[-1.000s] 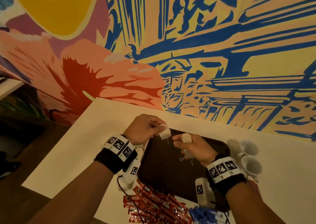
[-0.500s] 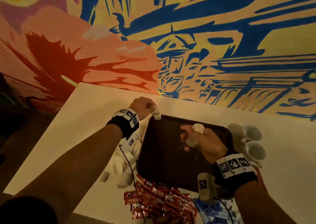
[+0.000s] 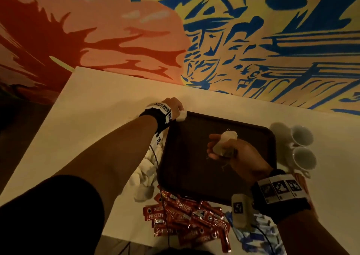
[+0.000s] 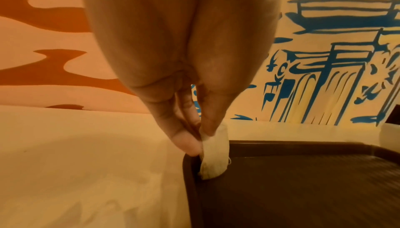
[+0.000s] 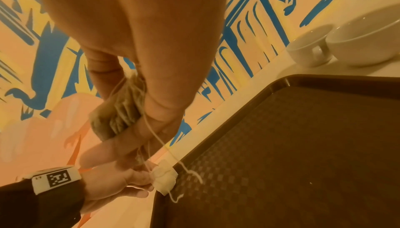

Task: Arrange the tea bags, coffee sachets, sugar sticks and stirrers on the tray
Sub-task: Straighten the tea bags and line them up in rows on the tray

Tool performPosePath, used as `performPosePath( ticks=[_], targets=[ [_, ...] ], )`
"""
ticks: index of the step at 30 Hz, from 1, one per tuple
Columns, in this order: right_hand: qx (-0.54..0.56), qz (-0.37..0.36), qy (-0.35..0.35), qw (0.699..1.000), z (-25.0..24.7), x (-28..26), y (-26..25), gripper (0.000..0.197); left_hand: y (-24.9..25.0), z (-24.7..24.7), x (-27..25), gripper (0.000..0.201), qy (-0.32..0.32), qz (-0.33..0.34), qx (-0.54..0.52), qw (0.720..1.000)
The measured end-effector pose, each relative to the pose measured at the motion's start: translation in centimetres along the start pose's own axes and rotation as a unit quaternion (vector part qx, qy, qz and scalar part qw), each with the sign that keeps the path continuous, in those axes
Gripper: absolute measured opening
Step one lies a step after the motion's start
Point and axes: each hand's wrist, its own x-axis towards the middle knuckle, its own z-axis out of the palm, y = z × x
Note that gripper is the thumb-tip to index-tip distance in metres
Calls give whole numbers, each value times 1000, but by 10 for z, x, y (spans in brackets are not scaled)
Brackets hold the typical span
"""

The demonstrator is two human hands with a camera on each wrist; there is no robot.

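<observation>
- The left hand pinches a tea bag between thumb and forefinger, the fingers pressed together on its top edge; the bag stands upright, its lower edge on the floor of the tray in the far left corner, against the rim.
- The right hand is curled round a bundle of bags above the middle of the tray, strings dangling; the fingers are clamped on the bundle.
- To do this step well, I judge: lean the bag into the corner so that the rim props it before the pinch opens; let go gently, since a bag so light tips easily; keep its string from catching the fingers; feed the next bag from the bundle right beside it, so that a row builds along the far rim.
- Still on the table: loose bags left of the tray; coffee sachets near its front edge; blue sticks beside them; two cups to the right.
- Against the frame half a second ago: the left hand has come down from just above the corner, and the bag now touches the tray; the right hand sits about where it was, still holding the bundle; the camera has tilted lower.
</observation>
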Motion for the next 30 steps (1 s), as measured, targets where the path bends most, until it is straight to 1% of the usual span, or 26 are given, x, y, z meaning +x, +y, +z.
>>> performPosePath(
  ticks=[2, 5, 11, 16, 18, 20, 23, 24, 27, 28, 30],
  targets=[
    [5, 1, 6, 1000, 0, 3, 2, 28, -4, 3, 10, 13, 9, -5, 8, 1000],
    [-8, -1, 7, 1000, 1, 4, 3, 26, -5, 2, 12, 16, 34, -16, 12, 999],
    [-13, -7, -2, 1000, 3, 2, 1, 28, -8, 4, 12, 8, 69, -26, -12, 997],
    [-19, -15, -2, 1000, 1, 4, 3, 29, -3, 0, 10, 10, 62, -40, -39, 996],
    [-22, -14, -5, 1000, 1, 4, 3, 29, -1, -2, 9, 14, 66, -52, -48, 995],
    [-28, -15, -10, 999, 0, 4, 2, 30, 1, -3, 6, 24, 83, -54, -53, 994],
    [-32, -16, -12, 999, -1, 3, 2, 30, 8, -3, 2, 48, 91, -46, -45, 994],
    [-31, -16, -10, 999, -2, 3, 3, 30, 11, -2, 1, 57, 84, -53, -36, 994],
    [-25, -13, -10, 1000, -3, 4, 4, 31, 18, 4, 2, 85, 56, -102, 1, 993],
    [-27, -14, -9, 999, -4, 4, 5, 31, 20, 6, 3, 91, 53, -117, 6, 992],
    [-35, -16, -8, 999, -6, 4, 5, 30, 24, 9, 4, 94, 56, -133, 8, 990]
  ],
)
